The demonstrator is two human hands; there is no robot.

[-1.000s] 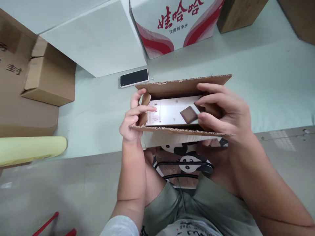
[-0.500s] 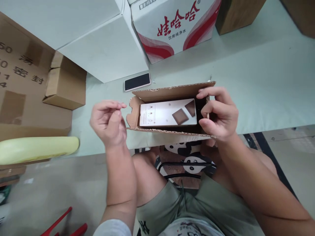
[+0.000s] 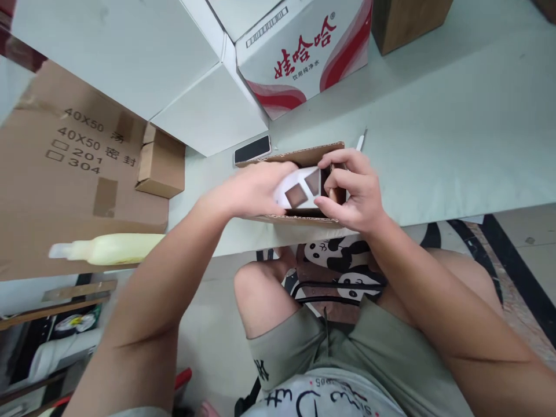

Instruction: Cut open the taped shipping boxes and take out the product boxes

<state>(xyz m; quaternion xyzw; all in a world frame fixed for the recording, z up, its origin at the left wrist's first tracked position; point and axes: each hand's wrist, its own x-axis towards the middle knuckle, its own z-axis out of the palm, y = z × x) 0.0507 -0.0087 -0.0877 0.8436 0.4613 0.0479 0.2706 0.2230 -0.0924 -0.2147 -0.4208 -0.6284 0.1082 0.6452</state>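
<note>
An open cardboard box (image 3: 299,156) rests on the table edge in front of me. Inside it lies a white box (image 3: 299,196) printed with brown squares. My left hand (image 3: 256,186) reaches into the cardboard box from the left, its fingers and thumb closed across the white box's two long sides and covering its left part. At the right end, my right hand (image 3: 354,188) grips the cardboard box's end flap with curled fingers; the thumb is over the near side of the opening.
Behind the box lie a phone (image 3: 252,149) and a slim white pen-like thing (image 3: 361,139). White cartons (image 3: 217,110) and a red-and-white carton (image 3: 304,63) stand farther back. To the left are a small brown box (image 3: 163,165), a large carton (image 3: 78,197) and a yellow bottle (image 3: 124,249).
My left hand has moved right, from beside the cardboard box into it and onto the white box. My right hand stays at the right end. The view has shifted left.
</note>
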